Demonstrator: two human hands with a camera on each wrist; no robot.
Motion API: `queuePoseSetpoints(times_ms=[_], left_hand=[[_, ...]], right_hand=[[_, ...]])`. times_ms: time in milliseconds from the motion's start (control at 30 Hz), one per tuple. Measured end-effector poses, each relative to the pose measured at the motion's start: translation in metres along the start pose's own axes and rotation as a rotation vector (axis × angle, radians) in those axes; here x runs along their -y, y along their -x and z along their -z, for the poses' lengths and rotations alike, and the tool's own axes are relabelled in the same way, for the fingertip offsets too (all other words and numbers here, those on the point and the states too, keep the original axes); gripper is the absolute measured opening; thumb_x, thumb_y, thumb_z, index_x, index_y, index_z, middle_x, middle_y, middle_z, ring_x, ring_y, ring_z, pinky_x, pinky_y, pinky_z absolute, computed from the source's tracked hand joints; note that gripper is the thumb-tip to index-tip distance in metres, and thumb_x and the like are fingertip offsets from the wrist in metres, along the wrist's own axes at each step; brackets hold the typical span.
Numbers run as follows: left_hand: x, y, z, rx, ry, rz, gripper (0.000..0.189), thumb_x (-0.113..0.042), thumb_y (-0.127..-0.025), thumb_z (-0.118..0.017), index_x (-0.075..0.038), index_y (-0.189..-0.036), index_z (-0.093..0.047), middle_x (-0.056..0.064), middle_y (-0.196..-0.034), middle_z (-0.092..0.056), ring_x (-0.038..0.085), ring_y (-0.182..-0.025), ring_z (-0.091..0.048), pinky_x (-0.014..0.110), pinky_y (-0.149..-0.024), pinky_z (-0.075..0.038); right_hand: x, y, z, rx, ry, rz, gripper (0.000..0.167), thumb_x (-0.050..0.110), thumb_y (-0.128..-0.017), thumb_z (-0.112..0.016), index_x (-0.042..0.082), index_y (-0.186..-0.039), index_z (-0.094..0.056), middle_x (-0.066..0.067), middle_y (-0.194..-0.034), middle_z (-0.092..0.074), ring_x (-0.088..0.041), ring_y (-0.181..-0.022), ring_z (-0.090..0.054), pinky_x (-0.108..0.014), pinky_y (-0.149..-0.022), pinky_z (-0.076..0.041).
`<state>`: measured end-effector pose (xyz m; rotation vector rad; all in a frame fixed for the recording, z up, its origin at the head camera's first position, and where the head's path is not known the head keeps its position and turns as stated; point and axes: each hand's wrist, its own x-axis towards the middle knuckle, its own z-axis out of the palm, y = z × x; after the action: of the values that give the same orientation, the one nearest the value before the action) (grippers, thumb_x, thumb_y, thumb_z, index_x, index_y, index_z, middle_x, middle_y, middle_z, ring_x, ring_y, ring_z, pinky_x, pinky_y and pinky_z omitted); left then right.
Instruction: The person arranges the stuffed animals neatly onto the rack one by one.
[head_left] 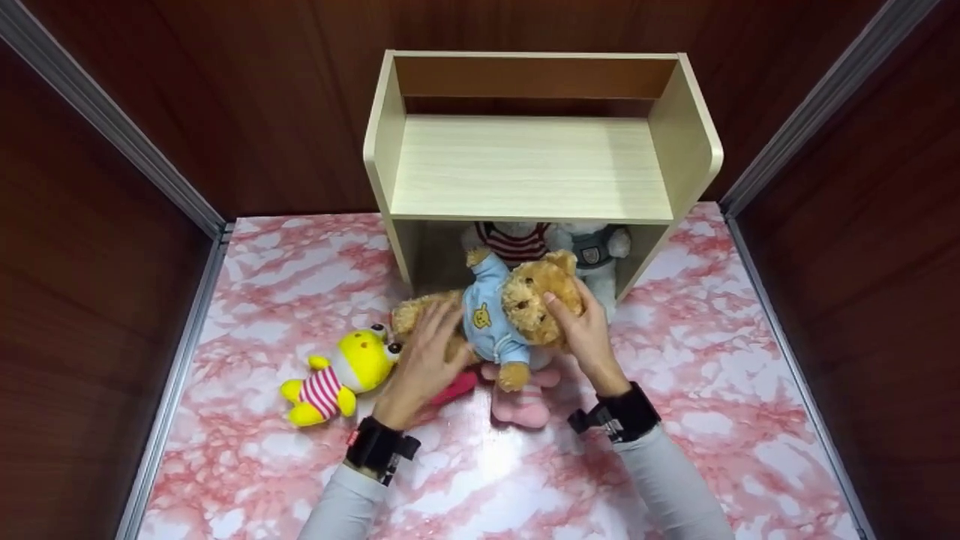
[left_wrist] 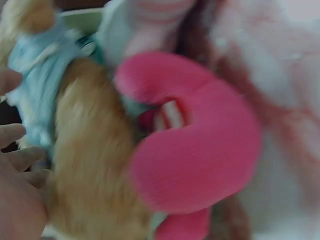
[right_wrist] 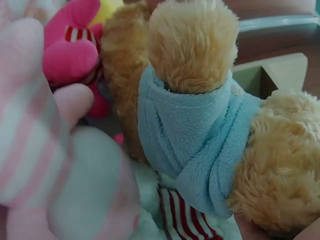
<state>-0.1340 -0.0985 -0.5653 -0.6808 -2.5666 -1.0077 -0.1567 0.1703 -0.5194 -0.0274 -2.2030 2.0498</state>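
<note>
A brown teddy bear (head_left: 487, 307) in a light blue top lies sideways at the front of a two-level shelf. My right hand (head_left: 589, 330) grips its head, with the thumb on its face. My left hand (head_left: 427, 356) is over the bear's lower body and legs, fingers fairly straight; in the left wrist view the fingertips (left_wrist: 35, 175) are beside its brown fur. Below the bear are a bright pink plush (left_wrist: 210, 135) and a pale pink striped plush (head_left: 521, 397), both partly hidden in the head view. A yellow plush (head_left: 364, 360) in a striped top lies left of my left hand.
The pale wooden shelf (head_left: 532, 169) stands at the back. In its lower level sit a plush in a red striped top (head_left: 514, 241) and a white plush with a grey top (head_left: 592, 251). Dark wood panels (head_left: 97, 285) enclose the pink marbled surface (head_left: 247, 487).
</note>
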Motion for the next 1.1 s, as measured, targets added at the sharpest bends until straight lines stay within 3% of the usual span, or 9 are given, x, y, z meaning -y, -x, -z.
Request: queuePoseSetpoints(times_ms=[167,300,467,633,733,900,1100], left_hand=[[0.008,-0.008,0.021,-0.103,0.124,0.128,0.044,-0.013,-0.097,-0.07,-0.002,-0.14,-0.063,0.016,-0.152,-0.053,0.042,-0.141,-0.046,0.057,-0.116,-0.036],[0.013,-0.012,0.027,-0.103,0.231,0.182,0.04,-0.015,-0.099,-0.068,-0.004,-0.138,-0.065,0.014,-0.146,-0.059,0.036,-0.133,-0.055,0.052,-0.109,-0.045],[0.016,-0.015,0.024,0.015,0.286,0.23,0.045,-0.023,-0.102,-0.065,-0.001,-0.141,-0.061,0.019,-0.142,-0.06,0.036,-0.133,-0.054,0.051,-0.112,-0.042],[0.017,-0.018,0.015,0.188,0.429,0.319,0.063,-0.038,-0.101,-0.067,-0.001,-0.15,-0.051,0.024,-0.146,-0.056,0.041,-0.133,-0.053,0.054,-0.112,-0.042],[0.018,-0.02,0.009,0.267,0.502,0.359,0.08,-0.053,-0.097,-0.068,-0.002,-0.154,-0.045,0.024,-0.151,-0.051,0.042,-0.139,-0.048,0.055,-0.116,-0.036],[0.019,-0.022,-0.004,0.328,0.583,0.424,0.104,-0.067,-0.087,-0.072,0.003,-0.156,-0.038,0.027,-0.157,-0.042,0.043,-0.145,-0.039,0.055,-0.121,-0.029],[0.017,-0.02,-0.019,0.378,0.664,0.497,0.111,-0.051,-0.085,-0.081,0.009,-0.159,-0.025,0.03,-0.163,-0.029,0.042,-0.151,-0.028,0.051,-0.124,-0.021]], right_hand=[[0.006,-0.005,0.013,0.032,-0.023,-0.01,0.047,0.015,-0.1,-0.068,0.004,-0.144,-0.058,-0.021,-0.124,-0.068,-0.025,-0.1,-0.071,-0.036,-0.086,-0.061],[0.008,-0.01,0.021,0.088,0.0,-0.01,0.044,0.017,-0.102,-0.065,0.001,-0.143,-0.059,-0.021,-0.124,-0.069,-0.022,-0.1,-0.071,-0.035,-0.088,-0.06],[0.011,-0.018,0.027,0.171,0.06,0.055,0.039,0.015,-0.104,-0.061,-0.003,-0.139,-0.061,-0.019,-0.126,-0.069,-0.018,-0.107,-0.068,-0.028,-0.097,-0.053],[0.011,-0.025,0.031,0.247,0.004,0.046,0.04,0.015,-0.105,-0.06,-0.003,-0.141,-0.059,-0.02,-0.124,-0.069,-0.021,-0.102,-0.071,-0.032,-0.09,-0.058],[0.009,-0.032,0.031,0.263,-0.016,0.038,0.042,0.014,-0.105,-0.06,-0.004,-0.143,-0.058,-0.022,-0.125,-0.068,-0.02,-0.1,-0.071,-0.032,-0.088,-0.059],[0.004,-0.045,0.024,0.235,-0.015,0.05,0.043,0.013,-0.102,-0.064,-0.005,-0.141,-0.059,-0.022,-0.127,-0.068,-0.018,-0.1,-0.071,-0.03,-0.089,-0.058],[0.001,-0.056,0.01,0.243,-0.127,0.055,0.039,0.007,-0.102,-0.064,-0.007,-0.138,-0.061,-0.022,-0.129,-0.068,-0.019,-0.102,-0.071,-0.032,-0.09,-0.059]])
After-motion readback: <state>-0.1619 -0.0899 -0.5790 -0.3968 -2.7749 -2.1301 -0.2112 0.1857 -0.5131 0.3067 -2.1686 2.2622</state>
